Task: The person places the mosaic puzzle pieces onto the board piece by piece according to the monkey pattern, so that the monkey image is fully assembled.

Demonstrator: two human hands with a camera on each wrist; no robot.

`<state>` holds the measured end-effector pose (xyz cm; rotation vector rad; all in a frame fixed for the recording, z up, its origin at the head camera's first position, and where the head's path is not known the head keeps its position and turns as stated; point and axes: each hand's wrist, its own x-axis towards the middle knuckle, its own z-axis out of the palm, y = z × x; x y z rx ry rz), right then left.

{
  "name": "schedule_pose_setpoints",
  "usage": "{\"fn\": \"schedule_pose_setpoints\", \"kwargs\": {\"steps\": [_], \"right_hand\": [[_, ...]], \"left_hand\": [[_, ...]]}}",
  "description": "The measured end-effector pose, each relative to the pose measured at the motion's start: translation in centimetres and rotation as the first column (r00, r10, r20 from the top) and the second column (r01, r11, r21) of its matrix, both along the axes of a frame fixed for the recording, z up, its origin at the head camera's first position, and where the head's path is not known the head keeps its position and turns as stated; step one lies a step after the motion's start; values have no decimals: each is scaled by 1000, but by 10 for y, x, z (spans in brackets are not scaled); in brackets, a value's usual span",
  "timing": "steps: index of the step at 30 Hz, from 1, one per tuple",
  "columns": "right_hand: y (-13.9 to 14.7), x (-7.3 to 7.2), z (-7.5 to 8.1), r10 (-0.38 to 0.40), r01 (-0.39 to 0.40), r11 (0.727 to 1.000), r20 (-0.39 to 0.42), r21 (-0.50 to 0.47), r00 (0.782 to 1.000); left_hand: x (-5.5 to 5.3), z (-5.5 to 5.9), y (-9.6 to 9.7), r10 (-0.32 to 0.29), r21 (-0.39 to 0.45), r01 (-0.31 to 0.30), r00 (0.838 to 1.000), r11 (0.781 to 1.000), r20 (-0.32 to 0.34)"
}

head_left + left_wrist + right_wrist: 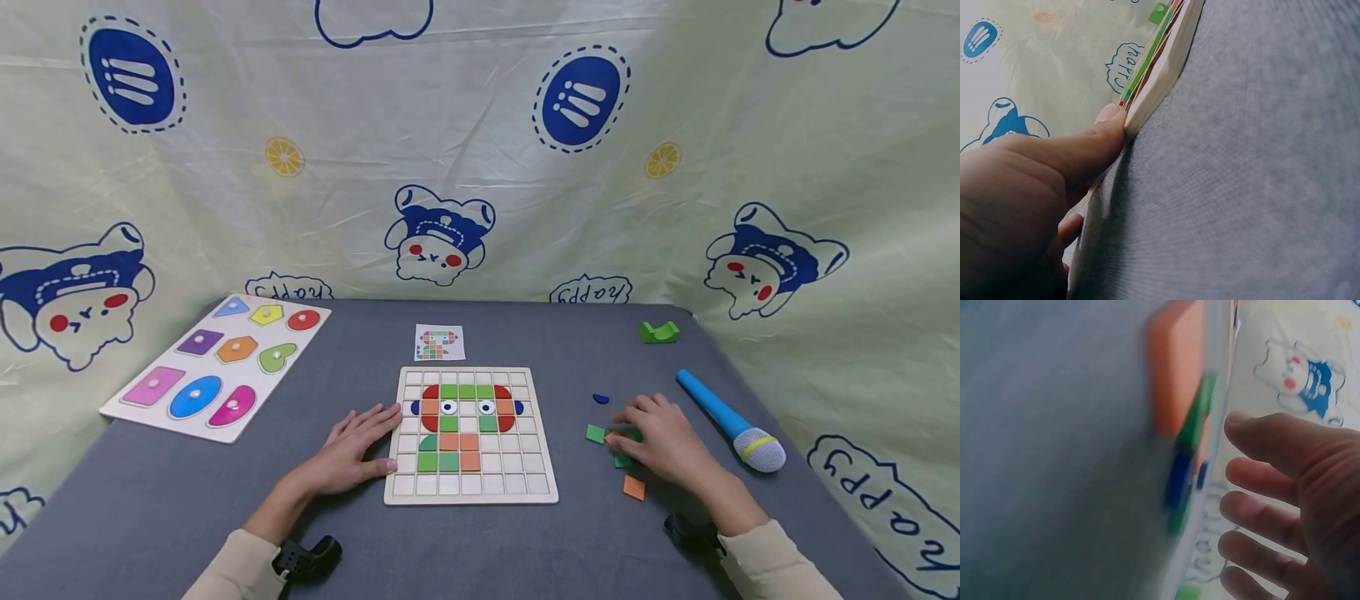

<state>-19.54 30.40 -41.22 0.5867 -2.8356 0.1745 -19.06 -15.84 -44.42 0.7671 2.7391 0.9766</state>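
Observation:
In the head view, a pale wooden grid board lies at the middle of the table. Red, orange, green and blue pieces and two eye tiles form a figure on it. My left hand rests at the board's left edge, thumb and fingertips touching it. Over the loose pieces to the right is my right hand, hiding some of them. Around it lie a green tile, an orange tile and a dark blue half-round piece. The right wrist view shows its fingers apart and slightly bent, gripping nothing.
Behind the board lies a small picture card with a similar figure. A white shape-puzzle board occupies the left side. At the right are a blue toy microphone and a green curved block. A printed curtain hangs behind the table.

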Motion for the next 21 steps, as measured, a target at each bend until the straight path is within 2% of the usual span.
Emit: {"fn": "schedule_pose_setpoints", "kwargs": {"steps": [7, 21], "right_hand": [[21, -2, -3, -34, 35, 999, 61, -16, 998], [30, -4, -5, -55, 56, 998, 105, -7, 993]], "left_hand": [[0, 0, 0, 1, 0, -1, 1000, 1000, 3], [-1, -1, 0, 4, -3, -4, 1000, 1000, -1]]}}
